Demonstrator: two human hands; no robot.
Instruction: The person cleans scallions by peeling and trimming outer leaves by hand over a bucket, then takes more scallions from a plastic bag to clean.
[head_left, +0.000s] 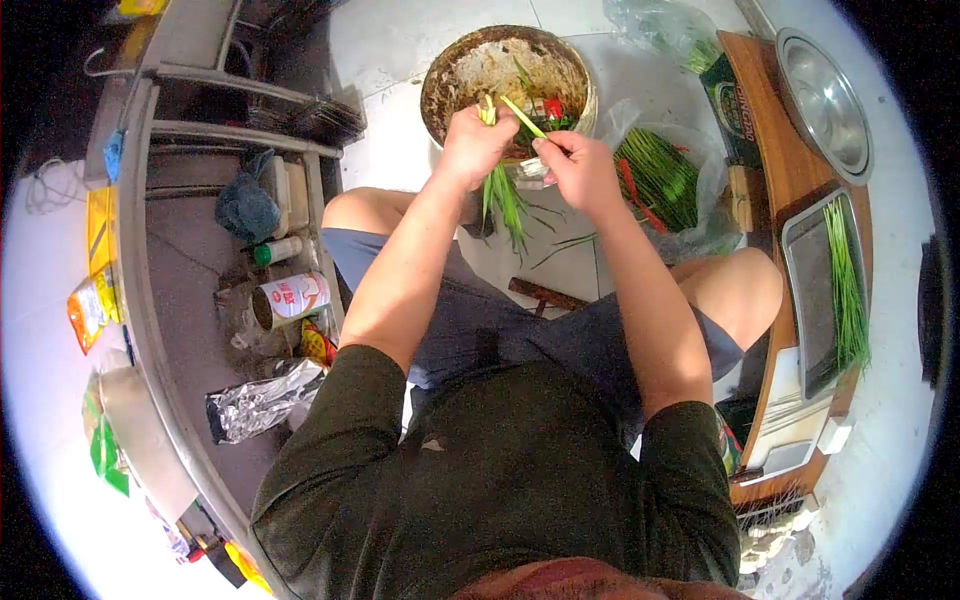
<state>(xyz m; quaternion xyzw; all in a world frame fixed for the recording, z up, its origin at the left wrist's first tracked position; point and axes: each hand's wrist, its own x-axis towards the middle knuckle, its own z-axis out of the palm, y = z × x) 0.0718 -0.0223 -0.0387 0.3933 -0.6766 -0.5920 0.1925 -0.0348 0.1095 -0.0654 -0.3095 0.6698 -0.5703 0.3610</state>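
My left hand is closed round a small bunch of green chives. Their pale ends stick up above the fist and the leaves hang below it. Just right of it, my right hand pinches a light green stalk between thumb and fingers, its tip pointing toward the left hand. Both hands are over the near rim of a stained bucket, which has green scraps and something red inside. To the right of my right hand, a clear plastic bag holds a thick bundle of chives with red bands.
On the wooden board at right are a round steel basin and a metal tray with long chives. A shelf at left holds a can, crumpled foil and a dark blue bag.
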